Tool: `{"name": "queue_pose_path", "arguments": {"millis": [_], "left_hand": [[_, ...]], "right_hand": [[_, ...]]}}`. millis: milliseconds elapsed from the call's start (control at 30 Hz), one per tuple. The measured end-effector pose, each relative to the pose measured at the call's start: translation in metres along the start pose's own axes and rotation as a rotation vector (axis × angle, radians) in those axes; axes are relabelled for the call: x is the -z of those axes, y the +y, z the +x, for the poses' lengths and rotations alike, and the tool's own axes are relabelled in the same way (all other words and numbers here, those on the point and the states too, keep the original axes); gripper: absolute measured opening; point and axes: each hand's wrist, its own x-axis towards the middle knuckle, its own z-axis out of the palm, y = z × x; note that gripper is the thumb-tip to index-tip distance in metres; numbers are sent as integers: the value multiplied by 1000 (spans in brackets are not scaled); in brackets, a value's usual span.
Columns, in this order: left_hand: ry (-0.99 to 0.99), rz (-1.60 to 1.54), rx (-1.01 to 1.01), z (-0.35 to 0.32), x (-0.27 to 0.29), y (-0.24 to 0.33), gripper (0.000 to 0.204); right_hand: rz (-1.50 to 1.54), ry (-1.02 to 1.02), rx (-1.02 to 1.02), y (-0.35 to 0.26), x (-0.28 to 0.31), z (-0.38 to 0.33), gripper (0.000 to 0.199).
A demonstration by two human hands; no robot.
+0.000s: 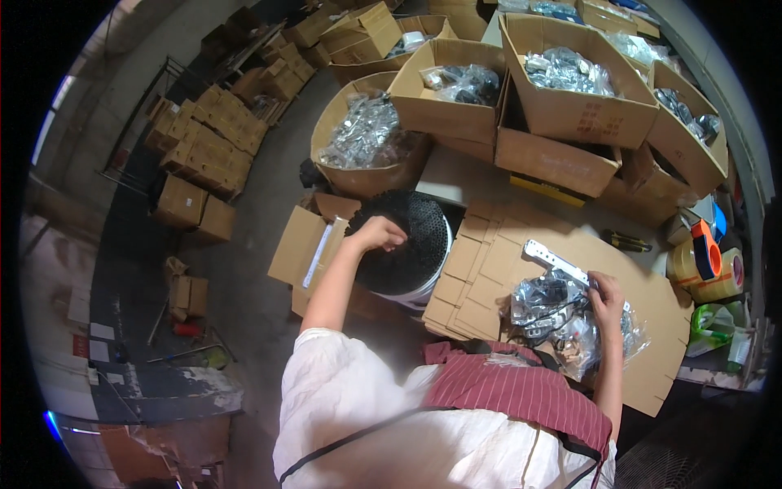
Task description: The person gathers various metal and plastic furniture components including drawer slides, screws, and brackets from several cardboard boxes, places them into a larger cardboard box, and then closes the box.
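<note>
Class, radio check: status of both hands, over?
Left hand down in bucket of small black parts. Right hand on clear bags of parts. Nothing blocking.

Glossy, crinkled clear plastic bags (pixel 570 314) of dark parts shine under the right hand (pixel 607 297); matt brown corrugated cardboard sheet (pixel 652 285) beneath; left hand (pixel 379 235) on small matt black plastic pieces (pixel 419 240); smooth white metal bracket (pixel 554 259)

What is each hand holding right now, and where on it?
The left hand reaches into the round bin of black parts, fingers curled; what it grips cannot be told. The right hand presses the top edge of clear plastic bags on cardboard sheets.
</note>
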Motion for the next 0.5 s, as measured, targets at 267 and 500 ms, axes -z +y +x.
{"name": "queue_pose_path", "arguments": {"millis": [267,500], "left_hand": [[124,38,-23,-10,-10,-1,24],[19,176,-14,-7,-4,18,21]], "right_hand": [[15,8,-12,0,-1,1,37],[-32,-1,28,4,0,0,36]]}}
